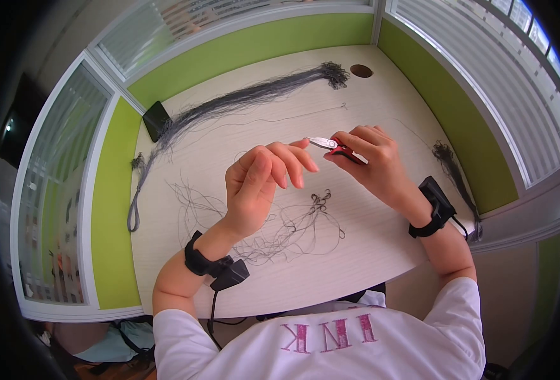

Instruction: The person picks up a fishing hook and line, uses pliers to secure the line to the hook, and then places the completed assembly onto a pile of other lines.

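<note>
My right hand (378,161) grips small red-and-black handled pliers or snips (338,148), their metal jaws pointing left. The jaw tips meet a fingertip of my left hand (261,180). Its fingers are curled; whatever they pinch, if anything, is too small to make out. Below both hands, a loose tangle of thin dark lines (273,244) spreads over the table, with a cluster of small dark hooks (320,201) at its right end.
A long bundle of dark lines (242,95) crosses the back of the pale table (381,253). One single line (273,119) lies in front of it. Another bundle (447,158) lies at right. A black block (156,120) stands at back left. Green partitions (254,50) enclose the table.
</note>
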`<act>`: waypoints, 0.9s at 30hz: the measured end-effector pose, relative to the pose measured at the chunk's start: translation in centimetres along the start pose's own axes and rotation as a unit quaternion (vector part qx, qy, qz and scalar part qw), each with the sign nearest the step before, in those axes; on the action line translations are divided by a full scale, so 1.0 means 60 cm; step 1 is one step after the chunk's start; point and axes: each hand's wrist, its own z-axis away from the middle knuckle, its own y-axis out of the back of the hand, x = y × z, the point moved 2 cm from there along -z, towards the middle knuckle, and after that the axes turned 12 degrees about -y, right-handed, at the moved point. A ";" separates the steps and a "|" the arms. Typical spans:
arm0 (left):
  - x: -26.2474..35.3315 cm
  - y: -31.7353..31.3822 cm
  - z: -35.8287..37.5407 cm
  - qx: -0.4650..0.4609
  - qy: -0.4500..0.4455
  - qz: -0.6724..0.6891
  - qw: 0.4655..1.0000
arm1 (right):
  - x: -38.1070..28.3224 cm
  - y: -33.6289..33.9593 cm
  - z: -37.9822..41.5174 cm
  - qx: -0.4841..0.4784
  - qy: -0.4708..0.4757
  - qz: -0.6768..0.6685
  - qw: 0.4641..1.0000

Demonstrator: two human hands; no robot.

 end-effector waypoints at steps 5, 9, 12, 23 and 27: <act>-0.013 0.006 0.030 0.004 0.045 -0.033 0.998 | 0.001 -0.006 0.003 0.001 0.009 -0.013 1.000; -0.001 -0.018 0.036 -0.042 -0.002 -0.180 0.983 | -0.002 -0.004 0.003 0.008 0.012 -0.006 1.000; 0.000 -0.026 0.035 -0.034 -0.042 -0.208 0.977 | -0.007 -0.001 0.003 0.009 0.009 -0.006 1.000; 0.004 -0.032 0.041 -0.079 -0.059 -0.271 0.957 | -0.021 -0.006 0.006 -0.004 -0.042 -0.053 0.998; -0.009 -0.030 0.045 -0.101 -0.100 -0.260 0.955 | -0.018 -0.013 0.009 -0.011 -0.065 -0.068 0.995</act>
